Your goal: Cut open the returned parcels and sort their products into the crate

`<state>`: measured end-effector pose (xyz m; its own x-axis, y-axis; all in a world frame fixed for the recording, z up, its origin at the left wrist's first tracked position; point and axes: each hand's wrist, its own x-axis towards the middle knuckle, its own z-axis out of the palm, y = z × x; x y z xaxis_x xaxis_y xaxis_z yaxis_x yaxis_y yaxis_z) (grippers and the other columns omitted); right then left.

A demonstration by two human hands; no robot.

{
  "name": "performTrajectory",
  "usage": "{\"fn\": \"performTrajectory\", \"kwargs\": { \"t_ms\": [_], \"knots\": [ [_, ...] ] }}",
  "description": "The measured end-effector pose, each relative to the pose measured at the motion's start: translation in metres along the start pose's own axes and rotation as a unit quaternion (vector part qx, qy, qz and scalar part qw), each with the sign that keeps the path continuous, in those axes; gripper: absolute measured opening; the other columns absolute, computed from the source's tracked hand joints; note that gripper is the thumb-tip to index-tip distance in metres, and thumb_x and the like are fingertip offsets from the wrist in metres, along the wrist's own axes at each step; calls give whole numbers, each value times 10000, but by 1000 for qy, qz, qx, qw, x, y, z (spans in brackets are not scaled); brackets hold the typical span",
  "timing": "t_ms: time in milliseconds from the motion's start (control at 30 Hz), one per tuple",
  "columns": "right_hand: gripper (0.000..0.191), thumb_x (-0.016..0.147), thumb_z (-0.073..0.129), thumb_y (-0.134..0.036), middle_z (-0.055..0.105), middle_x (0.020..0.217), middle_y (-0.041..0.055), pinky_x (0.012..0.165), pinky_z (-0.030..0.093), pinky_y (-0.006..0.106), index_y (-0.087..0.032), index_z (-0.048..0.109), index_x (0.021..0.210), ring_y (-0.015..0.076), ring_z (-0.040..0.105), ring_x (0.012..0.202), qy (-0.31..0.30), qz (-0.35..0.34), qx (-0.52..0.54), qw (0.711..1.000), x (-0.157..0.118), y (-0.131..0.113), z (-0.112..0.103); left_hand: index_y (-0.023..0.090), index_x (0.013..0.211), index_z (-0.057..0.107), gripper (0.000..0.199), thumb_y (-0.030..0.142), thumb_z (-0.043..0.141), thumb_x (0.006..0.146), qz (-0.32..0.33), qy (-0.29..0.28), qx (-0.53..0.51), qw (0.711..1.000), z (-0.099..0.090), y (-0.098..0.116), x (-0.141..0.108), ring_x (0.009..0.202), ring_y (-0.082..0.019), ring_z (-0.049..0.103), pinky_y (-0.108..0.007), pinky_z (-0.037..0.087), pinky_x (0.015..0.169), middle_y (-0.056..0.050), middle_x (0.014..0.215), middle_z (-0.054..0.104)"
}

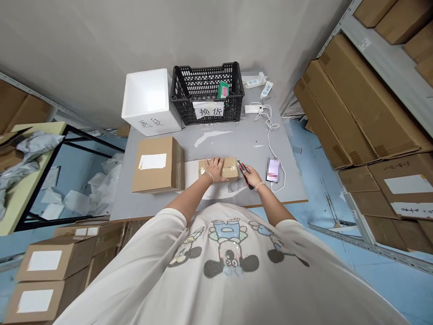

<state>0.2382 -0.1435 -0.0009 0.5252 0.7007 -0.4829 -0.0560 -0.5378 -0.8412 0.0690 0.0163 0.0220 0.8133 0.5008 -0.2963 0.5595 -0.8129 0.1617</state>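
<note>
A small brown cardboard box [230, 168] with clear tape across it lies near the front of the grey table. My left hand [215, 170] rests on top of it, fingers spread and pressing down. In my right hand [253, 177] is a red and black utility knife [241, 166], gripped with its front end at the right end of the box. Whether the blade touches the cardboard is too small to tell. White paper [192, 171] lies partly beneath the box.
A larger cardboard box [154, 167] stands left on the table [237, 140]. Behind are a white foam box [152, 122] and a black crate [184, 110]. A phone [273, 170] with a white cable [269, 140] lies right. Shelves of cartons [375, 95] flank the right side.
</note>
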Motion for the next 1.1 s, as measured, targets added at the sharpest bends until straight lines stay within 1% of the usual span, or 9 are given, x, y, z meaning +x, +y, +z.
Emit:
{"fn": "performTrajectory", "kwargs": {
  "t_ms": [100, 200, 267, 367, 433, 567, 800, 933, 1100],
  "knots": [
    [467, 892, 555, -306, 649, 758, 10, 542, 501, 230, -222, 542, 1351, 124, 575, 575, -3, -11, 11, 1000, -2, 0, -1, 191, 1550, 98, 1245, 777, 634, 591, -2, 2, -4, 1000, -3, 12, 7, 1397, -420, 232, -651, 44, 1134, -200, 1521, 297],
    [498, 893, 543, -304, 618, 675, -6, 516, 488, 235, -216, 528, 1382, 118, 541, 515, -15, -16, 16, 1000, -7, -2, -4, 186, 1553, 65, 1284, 768, 650, 569, 25, -6, -5, 1000, -3, 24, 17, 1421, -419, 182, -640, 13, 1143, -184, 1557, 244],
    [517, 885, 546, -306, 605, 650, -14, 493, 475, 235, -213, 522, 1394, 114, 518, 484, -17, -16, 19, 1000, -10, -5, -5, 184, 1553, 49, 1310, 747, 676, 551, 33, -12, -6, 999, -3, 30, 22, 1426, -416, 171, -624, 16, 1152, -180, 1564, 231],
    [541, 870, 561, -314, 611, 669, -9, 484, 473, 232, -212, 519, 1399, 114, 516, 495, -15, -15, 26, 999, -13, -8, -6, 173, 1548, 81, 1316, 722, 701, 525, 29, -15, -9, 999, -2, 35, 24, 1402, -423, 214, -622, 46, 1150, -193, 1527, 286],
    [538, 866, 562, -314, 623, 699, -1, 491, 479, 230, -219, 528, 1395, 114, 523, 513, -12, -13, 25, 1000, -14, -9, -5, 169, 1536, 130, 1283, 705, 708, 524, 28, -13, -8, 1000, -2, 37, 23, 1383, -425, 241, -625, 64, 1146, -196, 1497, 320],
    [512, 857, 568, -309, 658, 826, 28, 498, 486, 219, -220, 565, 1361, 114, 555, 578, -12, -25, 24, 999, -11, -5, -4, 178, 1505, 204, 1212, 695, 707, 532, 29, -5, -9, 1000, -4, 36, 21, 1348, -416, 279, -619, 98, 1140, -186, 1462, 352],
    [507, 867, 545, -294, 652, 870, 33, 478, 485, 203, -222, 558, 1369, 103, 565, 596, -28, -46, 28, 998, -3, 9, -1, 187, 1490, 229, 1187, 695, 703, 528, 35, -3, -10, 999, -5, 35, 21, 1318, -406, 302, -599, 138, 1134, -177, 1443, 359],
    [501, 859, 576, -317, 644, 812, 16, 497, 506, 220, -230, 574, 1352, 107, 567, 584, -33, -45, 41, 998, -3, 12, 1, 210, 1488, 241, 1182, 700, 710, 521, 30, 0, -17, 999, -3, 35, 20, 1315, -403, 311, -587, 138, 1135, -171, 1445, 367],
    [485, 862, 582, -327, 571, 641, -25, 501, 506, 244, -237, 587, 1339, 103, 522, 493, -51, -33, 41, 997, -10, 8, -4, 197, 1489, 240, 1180, 691, 715, 529, 31, 4, -16, 999, -2, 36, 19, 1319, -406, 312, -593, 141, 1133, -176, 1442, 369]
  ]
}}
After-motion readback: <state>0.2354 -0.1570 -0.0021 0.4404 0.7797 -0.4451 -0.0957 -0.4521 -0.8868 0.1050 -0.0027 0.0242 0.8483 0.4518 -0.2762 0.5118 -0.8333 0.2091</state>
